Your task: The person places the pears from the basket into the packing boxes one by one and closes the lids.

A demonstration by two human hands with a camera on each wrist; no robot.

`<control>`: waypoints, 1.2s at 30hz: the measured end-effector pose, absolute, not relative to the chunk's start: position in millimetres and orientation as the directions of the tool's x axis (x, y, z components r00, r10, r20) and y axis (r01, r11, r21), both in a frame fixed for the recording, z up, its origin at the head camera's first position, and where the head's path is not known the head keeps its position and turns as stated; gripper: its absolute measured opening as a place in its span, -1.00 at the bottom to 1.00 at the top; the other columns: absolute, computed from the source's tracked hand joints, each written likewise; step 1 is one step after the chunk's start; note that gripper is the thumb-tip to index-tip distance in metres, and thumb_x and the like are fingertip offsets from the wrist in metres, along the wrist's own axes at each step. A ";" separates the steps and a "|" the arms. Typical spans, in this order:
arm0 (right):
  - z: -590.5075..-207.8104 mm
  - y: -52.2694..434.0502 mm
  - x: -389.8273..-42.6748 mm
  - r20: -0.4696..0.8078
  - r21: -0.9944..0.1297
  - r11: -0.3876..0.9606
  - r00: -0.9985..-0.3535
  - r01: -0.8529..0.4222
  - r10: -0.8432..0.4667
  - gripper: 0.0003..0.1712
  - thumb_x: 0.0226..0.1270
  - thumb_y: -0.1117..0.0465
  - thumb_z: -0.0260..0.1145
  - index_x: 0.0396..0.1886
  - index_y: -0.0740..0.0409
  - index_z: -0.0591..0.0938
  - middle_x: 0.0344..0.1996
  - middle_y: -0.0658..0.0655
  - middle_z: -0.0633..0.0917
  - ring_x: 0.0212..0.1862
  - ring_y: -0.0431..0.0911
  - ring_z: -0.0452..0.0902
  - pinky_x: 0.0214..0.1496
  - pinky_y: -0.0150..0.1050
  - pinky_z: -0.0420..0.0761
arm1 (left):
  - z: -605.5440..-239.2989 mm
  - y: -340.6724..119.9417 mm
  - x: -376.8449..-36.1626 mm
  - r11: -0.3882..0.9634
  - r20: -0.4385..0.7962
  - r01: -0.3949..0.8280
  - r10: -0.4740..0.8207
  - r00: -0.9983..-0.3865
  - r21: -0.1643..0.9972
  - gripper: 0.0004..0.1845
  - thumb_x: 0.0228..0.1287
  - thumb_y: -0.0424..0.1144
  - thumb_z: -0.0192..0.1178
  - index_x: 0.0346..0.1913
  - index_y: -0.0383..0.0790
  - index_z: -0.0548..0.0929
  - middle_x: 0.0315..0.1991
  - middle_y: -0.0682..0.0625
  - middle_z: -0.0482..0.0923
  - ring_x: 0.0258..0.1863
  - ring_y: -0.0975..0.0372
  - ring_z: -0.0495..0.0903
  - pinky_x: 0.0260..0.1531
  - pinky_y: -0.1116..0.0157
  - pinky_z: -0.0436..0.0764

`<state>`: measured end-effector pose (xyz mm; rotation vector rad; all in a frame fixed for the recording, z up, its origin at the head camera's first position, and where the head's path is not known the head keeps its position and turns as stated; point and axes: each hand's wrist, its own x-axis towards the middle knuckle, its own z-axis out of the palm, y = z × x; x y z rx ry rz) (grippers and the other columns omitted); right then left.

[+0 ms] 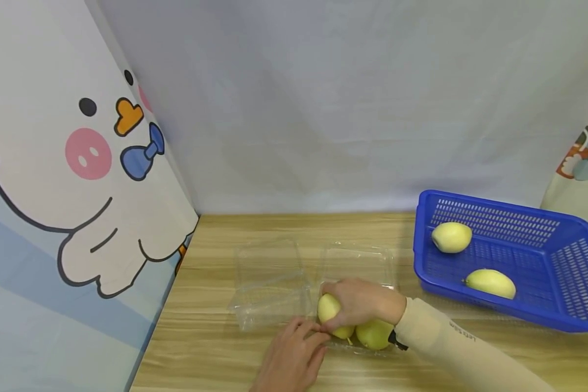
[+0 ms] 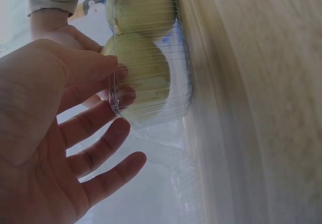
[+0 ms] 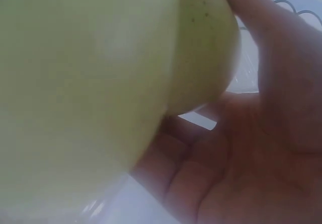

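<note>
My right hand (image 1: 361,299) grips a pale yellow-green pear (image 1: 328,309) from above, inside the front half of an open clear plastic box (image 1: 365,349). Beside it, under my right wrist, a second pear (image 1: 374,334) sits in the same box. With thumb and fingertips, my left hand (image 1: 294,354) pinches the near left rim of that box. The left wrist view shows both pears through the ribbed box wall (image 2: 176,95), and the thumb at its edge. Close up in the right wrist view, the gripped pear (image 3: 209,53) lies against the fingers, partly hidden by the other pear.
Left of the filled box stands another open clear plastic box (image 1: 269,305). A blue slatted basket (image 1: 512,209) at the right holds two pears, one towards the back left (image 1: 452,237) and one nearer the front (image 1: 491,283). Behind the wooden table hangs a pale curtain (image 1: 313,136).
</note>
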<state>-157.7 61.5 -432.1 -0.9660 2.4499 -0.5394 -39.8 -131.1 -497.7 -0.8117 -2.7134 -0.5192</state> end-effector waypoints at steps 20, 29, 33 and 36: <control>-439.6 67.5 -157.0 -0.231 -0.528 0.650 -0.644 -0.547 -0.730 -0.31 0.08 -0.12 0.63 0.14 0.07 0.64 -0.28 -0.05 0.71 -0.33 -0.23 0.56 -0.35 -0.34 0.60 | -499.3 -129.9 -40.5 0.778 0.363 0.570 0.467 -0.806 0.265 -0.90 0.35 -0.19 0.47 -0.11 0.01 0.87 -0.05 0.19 0.76 0.01 0.29 0.65 0.06 0.31 0.72; -438.5 69.1 -154.0 -0.177 -0.487 0.644 -0.655 -0.590 -0.734 -0.21 0.07 -0.12 0.66 0.24 0.14 0.65 -0.19 0.00 0.76 -0.23 -0.18 0.62 -0.31 -0.33 0.63 | -499.0 -128.8 -40.5 0.778 0.352 0.569 0.470 -0.809 0.267 -0.89 0.37 -0.18 0.45 -0.09 0.01 0.86 -0.06 0.17 0.76 0.02 0.28 0.65 0.07 0.29 0.72; -437.4 69.1 -152.4 -0.188 -0.481 0.659 -0.666 -0.578 -0.722 -0.22 0.05 -0.12 0.67 0.23 0.14 0.65 -0.18 0.01 0.77 -0.24 -0.18 0.63 -0.31 -0.33 0.64 | -498.8 -128.7 -40.3 0.781 0.348 0.568 0.473 -0.809 0.259 -0.89 0.38 -0.16 0.45 -0.09 0.02 0.86 -0.05 0.18 0.75 0.03 0.28 0.64 0.06 0.30 0.72; -435.1 69.3 -151.1 -0.204 -0.471 0.674 -0.673 -0.569 -0.711 -0.21 0.05 -0.11 0.67 0.23 0.16 0.66 -0.17 0.03 0.78 -0.24 -0.17 0.63 -0.29 -0.30 0.65 | -498.7 -128.7 -40.0 0.782 0.339 0.569 0.479 -0.809 0.253 -0.88 0.38 -0.17 0.45 -0.08 0.02 0.86 -0.05 0.19 0.75 0.04 0.28 0.64 0.07 0.29 0.72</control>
